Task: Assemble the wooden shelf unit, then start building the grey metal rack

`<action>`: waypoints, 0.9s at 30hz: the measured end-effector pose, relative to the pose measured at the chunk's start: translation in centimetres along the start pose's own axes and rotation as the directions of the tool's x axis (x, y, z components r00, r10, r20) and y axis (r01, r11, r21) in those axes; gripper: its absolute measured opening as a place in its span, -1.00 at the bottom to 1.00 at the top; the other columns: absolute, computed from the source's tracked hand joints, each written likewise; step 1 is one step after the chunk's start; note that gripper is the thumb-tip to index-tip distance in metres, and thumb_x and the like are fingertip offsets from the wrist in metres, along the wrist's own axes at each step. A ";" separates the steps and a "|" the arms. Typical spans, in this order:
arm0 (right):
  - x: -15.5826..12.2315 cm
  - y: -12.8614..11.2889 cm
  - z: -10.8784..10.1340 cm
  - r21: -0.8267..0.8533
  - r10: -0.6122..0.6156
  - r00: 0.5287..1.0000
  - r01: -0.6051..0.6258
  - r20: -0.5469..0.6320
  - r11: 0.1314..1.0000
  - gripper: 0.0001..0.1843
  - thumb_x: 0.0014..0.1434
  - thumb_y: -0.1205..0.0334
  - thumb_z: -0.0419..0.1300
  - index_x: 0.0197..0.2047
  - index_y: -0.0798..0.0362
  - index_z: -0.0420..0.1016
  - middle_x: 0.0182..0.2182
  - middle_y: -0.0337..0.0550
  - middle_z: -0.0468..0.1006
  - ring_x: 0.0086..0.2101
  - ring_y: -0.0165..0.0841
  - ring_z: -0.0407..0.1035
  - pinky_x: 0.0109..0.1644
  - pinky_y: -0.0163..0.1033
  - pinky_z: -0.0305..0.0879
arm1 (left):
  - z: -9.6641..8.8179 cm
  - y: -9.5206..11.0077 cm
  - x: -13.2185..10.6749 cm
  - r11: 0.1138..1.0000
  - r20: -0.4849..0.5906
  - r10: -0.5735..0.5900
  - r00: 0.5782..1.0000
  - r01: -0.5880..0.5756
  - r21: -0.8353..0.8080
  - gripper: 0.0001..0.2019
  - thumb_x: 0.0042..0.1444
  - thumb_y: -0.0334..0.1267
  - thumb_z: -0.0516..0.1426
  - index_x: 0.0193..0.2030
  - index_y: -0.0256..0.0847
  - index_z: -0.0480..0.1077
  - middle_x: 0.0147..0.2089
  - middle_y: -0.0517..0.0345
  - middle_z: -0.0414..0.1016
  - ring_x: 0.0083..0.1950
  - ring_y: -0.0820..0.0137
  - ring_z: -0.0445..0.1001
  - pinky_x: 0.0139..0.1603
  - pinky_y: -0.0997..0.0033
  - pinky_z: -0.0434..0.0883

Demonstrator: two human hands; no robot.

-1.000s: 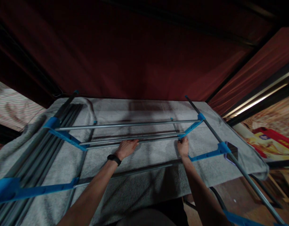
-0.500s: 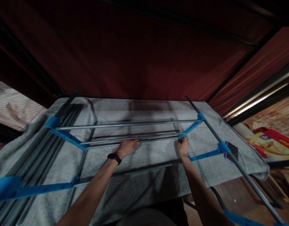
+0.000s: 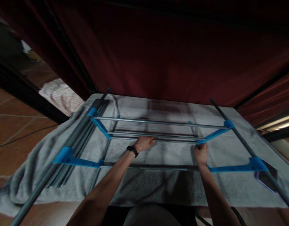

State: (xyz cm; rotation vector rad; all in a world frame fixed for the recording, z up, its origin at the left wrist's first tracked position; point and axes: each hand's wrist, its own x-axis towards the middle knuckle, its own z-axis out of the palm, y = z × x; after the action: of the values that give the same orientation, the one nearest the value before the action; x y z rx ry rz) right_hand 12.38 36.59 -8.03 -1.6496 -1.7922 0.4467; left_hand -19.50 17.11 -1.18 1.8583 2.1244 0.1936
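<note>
A frame of grey metal tubes joined by blue plastic brackets lies across the table. My left hand [image 3: 144, 143], with a black band on its wrist, is closed over a thin metal rod [image 3: 174, 140] near its middle. At that rod's right end, my right hand [image 3: 201, 153] is closed at the tip of a blue bracket [image 3: 215, 135]; its fingertips are partly hidden. A second thin rod runs close behind the held one. Farther back, an upper crossbar [image 3: 158, 122] spans the two sides. A lower crossbar [image 3: 158, 168] passes beneath my forearms.
Several loose grey tubes [image 3: 75, 153] lie bundled along the left side. A phone [image 3: 268, 175] rests under the right-hand tube. A grey blanket [image 3: 172, 110] covers the table, with a dark red curtain [image 3: 153, 56] behind. Tiled floor [image 3: 22, 131] shows at left.
My view has turned left, so the frame and hands appear farther right and more floor shows at left. Both hands keep nearly the same places on the frame.
</note>
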 end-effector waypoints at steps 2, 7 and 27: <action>0.0 0.2 0.0 0.001 0.001 1.000 -0.001 0.008 1.000 -0.69 -0.01 0.15 0.04 -0.16 0.02 0.24 -0.24 -0.02 0.37 -0.15 -0.09 0.31 0.04 0.07 0.28 | -0.2 0.1 -0.4 1.000 -0.024 0.001 1.000 -0.001 -0.012 -0.62 0.39 -0.08 -0.07 0.12 -0.09 0.48 -0.07 0.04 0.65 -0.04 0.21 0.61 -0.06 0.31 0.46; 0.2 0.7 0.1 -0.009 -0.007 1.000 0.007 0.023 1.000 -0.69 -0.04 0.12 0.05 -0.19 0.00 0.23 -0.27 0.00 0.37 -0.13 -0.03 0.32 0.04 0.09 0.28 | 0.2 0.1 -1.4 1.000 -0.098 0.001 0.995 -0.002 -0.017 -0.61 0.35 -0.08 0.02 0.21 -0.12 0.41 -0.01 0.01 0.63 0.04 0.20 0.58 0.03 0.27 0.45; 0.0 0.3 0.0 0.007 -0.002 1.000 0.002 0.018 1.000 -0.79 0.01 0.16 0.05 -0.23 -0.04 0.19 -0.26 0.05 0.38 -0.15 -0.02 0.34 0.00 0.07 0.28 | -0.2 -0.3 -3.4 0.999 -0.177 -0.035 0.984 0.029 -0.033 -0.65 0.36 -0.23 0.00 0.22 -0.19 0.40 0.13 -0.07 0.54 0.16 0.11 0.46 0.20 0.11 0.32</action>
State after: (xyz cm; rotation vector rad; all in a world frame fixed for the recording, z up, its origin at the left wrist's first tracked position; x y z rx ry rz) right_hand 12.61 36.60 -8.26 -1.6441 -1.8028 0.4675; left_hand -19.49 13.73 -0.61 1.8500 2.2522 0.3963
